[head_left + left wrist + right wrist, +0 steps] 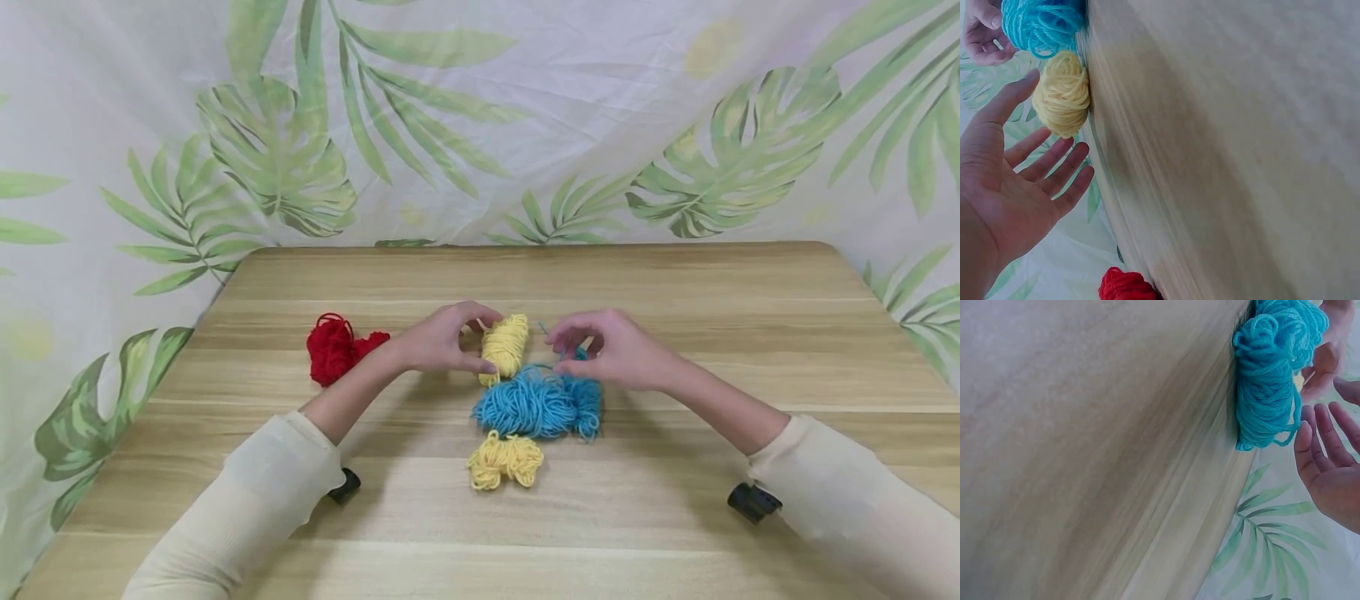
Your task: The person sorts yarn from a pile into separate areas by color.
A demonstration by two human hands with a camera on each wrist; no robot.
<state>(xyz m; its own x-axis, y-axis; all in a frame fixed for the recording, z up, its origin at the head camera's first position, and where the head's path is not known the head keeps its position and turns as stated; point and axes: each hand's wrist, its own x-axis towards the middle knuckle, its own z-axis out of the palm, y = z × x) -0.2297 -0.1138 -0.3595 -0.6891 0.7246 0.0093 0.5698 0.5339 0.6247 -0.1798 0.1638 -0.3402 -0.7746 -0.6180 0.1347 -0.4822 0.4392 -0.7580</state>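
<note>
A wound bundle of yellow yarn [506, 345] lies at the middle of the table, just behind the blue yarn [527, 405]. My left hand [444, 340] is at its left side, thumb and fingers apart; in the left wrist view the fingers [1054, 169] are spread and nearly straight beside the yellow yarn [1063, 97]. At the right, my right hand [611, 348] hovers by the blue yarn, fingers loosely bent. The right wrist view shows its fingers [1335, 437] extended beside a loose blue loop. A thin blue strand shows near its fingertips in the head view.
Nearer the front lies a second yellow yarn bundle [506, 462]. Red yarn [330, 350] sits at the left, partly behind my left forearm. Black wrist cameras [753, 502] stick out under both sleeves. A leaf-print cloth [570, 108] hangs behind the wooden table [675, 275].
</note>
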